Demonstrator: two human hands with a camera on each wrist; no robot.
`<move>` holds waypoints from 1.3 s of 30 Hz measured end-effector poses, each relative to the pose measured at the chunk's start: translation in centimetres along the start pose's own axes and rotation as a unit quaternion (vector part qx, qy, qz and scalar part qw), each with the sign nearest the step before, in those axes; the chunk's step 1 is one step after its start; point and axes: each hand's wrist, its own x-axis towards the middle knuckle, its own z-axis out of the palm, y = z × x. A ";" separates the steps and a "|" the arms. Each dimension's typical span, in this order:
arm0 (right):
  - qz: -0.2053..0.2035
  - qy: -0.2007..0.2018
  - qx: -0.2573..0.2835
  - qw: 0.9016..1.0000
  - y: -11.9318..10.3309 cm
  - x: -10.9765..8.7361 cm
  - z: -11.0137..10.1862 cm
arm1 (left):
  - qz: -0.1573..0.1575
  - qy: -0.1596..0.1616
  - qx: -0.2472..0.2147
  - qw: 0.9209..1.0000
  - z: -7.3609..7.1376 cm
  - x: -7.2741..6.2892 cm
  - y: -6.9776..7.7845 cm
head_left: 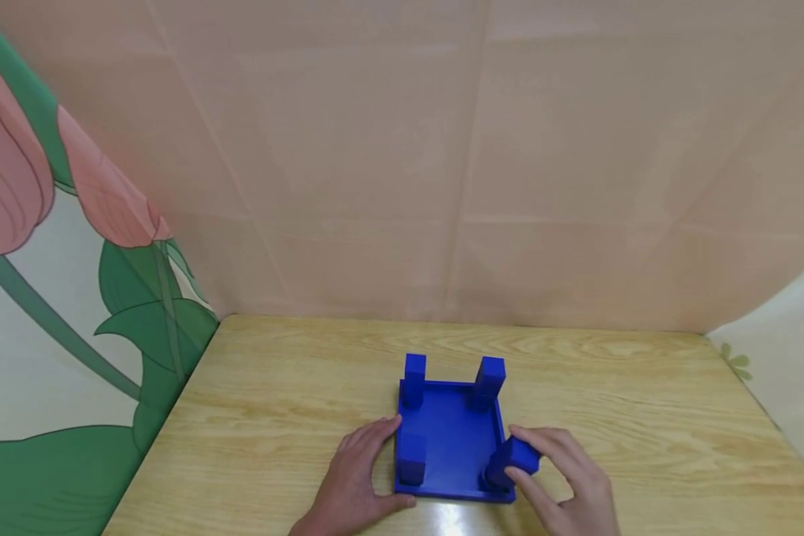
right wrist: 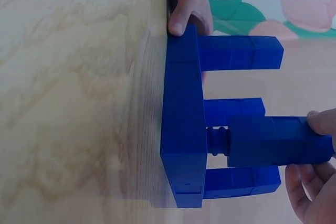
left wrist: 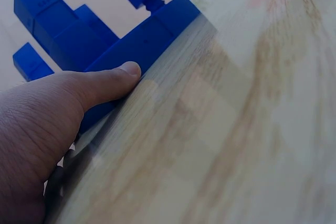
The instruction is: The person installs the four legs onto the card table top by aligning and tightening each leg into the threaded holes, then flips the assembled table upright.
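A square blue base (head_left: 452, 439) with a low rim lies on the table, its underside or inside facing up. Blue block-shaped legs stand at three corners: back left (head_left: 414, 380), back right (head_left: 490, 380) and front left (head_left: 412, 460). My left hand (head_left: 353, 476) grips the base at its front left corner, thumb on the front side and fingers along the left. At the front right corner my right hand (head_left: 574, 480) pinches a fourth blue leg (head_left: 524, 452) between thumb and fingers. That leg tilts slightly in the head view. Part of its screw thread (right wrist: 218, 140) shows between leg and base.
The wood-grain table (head_left: 275, 387) reaches back to a plain pinkish cloth (head_left: 348, 186). To the left hangs a flower-printed cloth (head_left: 60, 350), and a pale cloth (head_left: 793, 372) borders the right side.
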 end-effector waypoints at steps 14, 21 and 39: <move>-0.031 -0.032 0.022 0.999 1.0 -0.2 -0.1 | 0.005 -0.003 0.006 1.000 0.2 0.0 -0.2; -0.062 -0.040 0.049 0.996 1.7 -0.4 -0.3 | 0.000 -0.006 0.008 1.000 0.2 0.0 -0.3; 0.012 -0.023 0.034 0.999 0.6 0.1 0.1 | -0.002 -0.007 0.003 1.000 0.1 0.1 -0.2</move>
